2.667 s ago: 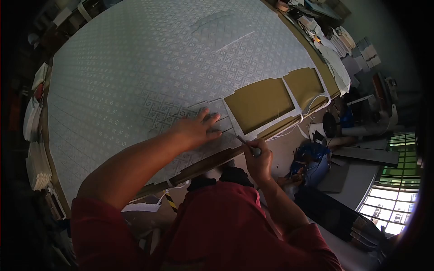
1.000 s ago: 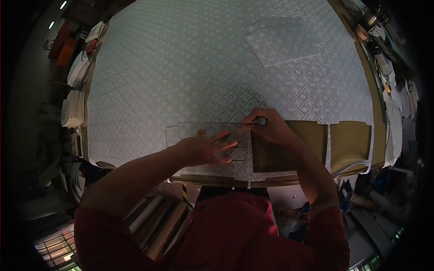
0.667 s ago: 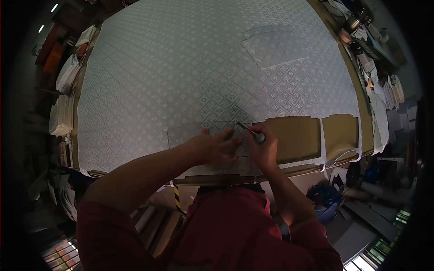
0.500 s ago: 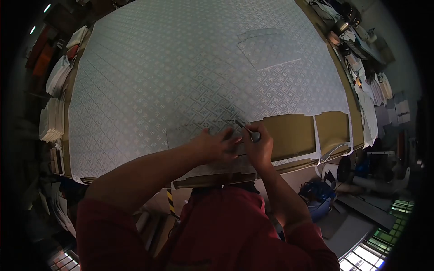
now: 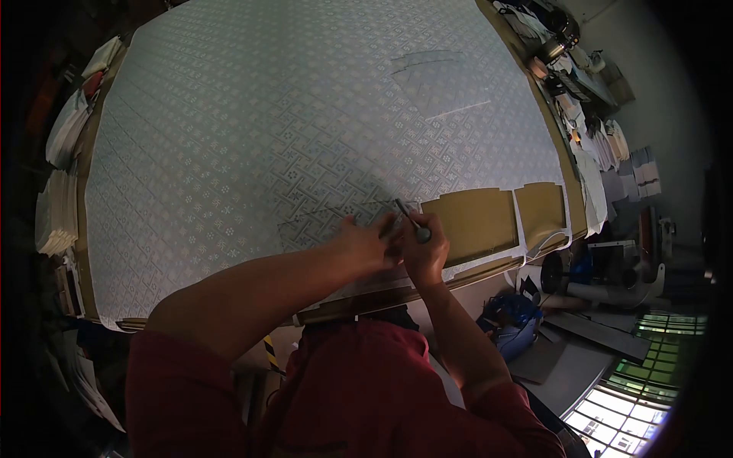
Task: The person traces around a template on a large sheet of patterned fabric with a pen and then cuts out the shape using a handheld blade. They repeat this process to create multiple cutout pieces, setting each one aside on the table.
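Pale green cloth [image 5: 290, 114] with small flower pattern covers big table [image 5: 489, 267]. Left hand [image 5: 365, 243] lies flat on cloth near front edge, fingers spread, holding nothing, pressing cloth down. Right hand [image 5: 422, 252] just beside it, touching, fingers closed tight around thin knife [image 5: 411, 222]. Knife tip points up onto cloth, next to left fingertips. Two brown cut-out holes [image 5: 473, 221] show bare table just right of hands. Loose cut piece [image 5: 439, 80] lies far up on cloth. Paper stacks [image 5: 57, 214] at left side.
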`<act>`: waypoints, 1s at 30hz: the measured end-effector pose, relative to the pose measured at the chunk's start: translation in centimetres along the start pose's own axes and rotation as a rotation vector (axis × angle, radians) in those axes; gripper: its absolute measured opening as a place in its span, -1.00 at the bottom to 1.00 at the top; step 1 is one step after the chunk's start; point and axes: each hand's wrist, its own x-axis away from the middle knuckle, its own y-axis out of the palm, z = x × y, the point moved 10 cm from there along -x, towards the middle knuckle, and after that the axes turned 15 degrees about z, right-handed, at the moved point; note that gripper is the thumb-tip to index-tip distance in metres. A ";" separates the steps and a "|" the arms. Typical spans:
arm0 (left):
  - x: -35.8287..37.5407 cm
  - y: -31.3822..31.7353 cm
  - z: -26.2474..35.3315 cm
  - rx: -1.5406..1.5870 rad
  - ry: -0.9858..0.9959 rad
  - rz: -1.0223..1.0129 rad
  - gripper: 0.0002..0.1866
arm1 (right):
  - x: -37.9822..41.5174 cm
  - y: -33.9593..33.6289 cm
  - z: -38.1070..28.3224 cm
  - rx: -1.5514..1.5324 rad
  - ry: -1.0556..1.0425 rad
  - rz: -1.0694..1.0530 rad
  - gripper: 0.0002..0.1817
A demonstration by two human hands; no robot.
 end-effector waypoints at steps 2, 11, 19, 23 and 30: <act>0.1 -0.1 0.1 0.008 0.001 0.012 -0.45 | -0.1 -0.5 -1.8 0.020 -0.137 0.057 -0.85; 0.0 0.6 -0.1 -0.074 0.022 -0.066 -0.54 | -1.7 -0.4 -2.8 -0.014 -0.067 -0.093 -0.85; 0.0 2.3 -1.1 0.038 -0.081 -0.061 -0.30 | -9.3 4.0 -3.9 -0.047 -0.244 -0.749 -0.85; 0.4 1.1 0.0 -0.030 0.013 -0.075 -0.34 | -9.7 6.8 -5.9 -0.056 -0.369 -1.049 -0.86; 0.1 0.9 0.5 -0.077 -0.009 -0.036 -0.61 | -5.0 13.3 -8.5 -0.191 -0.448 -1.241 -0.87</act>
